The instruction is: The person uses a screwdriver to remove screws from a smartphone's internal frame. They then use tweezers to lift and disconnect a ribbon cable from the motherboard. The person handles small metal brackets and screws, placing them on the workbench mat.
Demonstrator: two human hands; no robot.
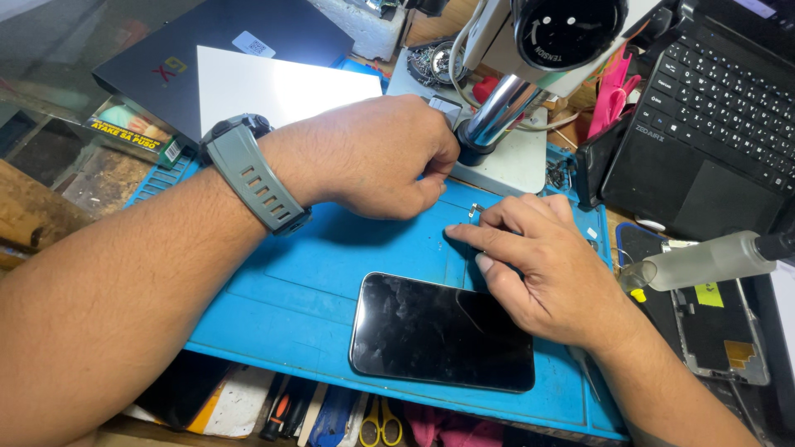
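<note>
The right hand (538, 265) pinches a tiny metal part (474, 210) on the blue mat (281, 306), just above the dark phone (443, 331). The left hand (373, 157), fingers curled shut, rests just beside the part, near the microscope post (497, 112).

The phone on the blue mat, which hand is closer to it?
Right. The right hand lies over the phone's upper right corner, seemingly touching it. The left hand is farther up the mat, by the microscope post, clear of the phone.
</note>
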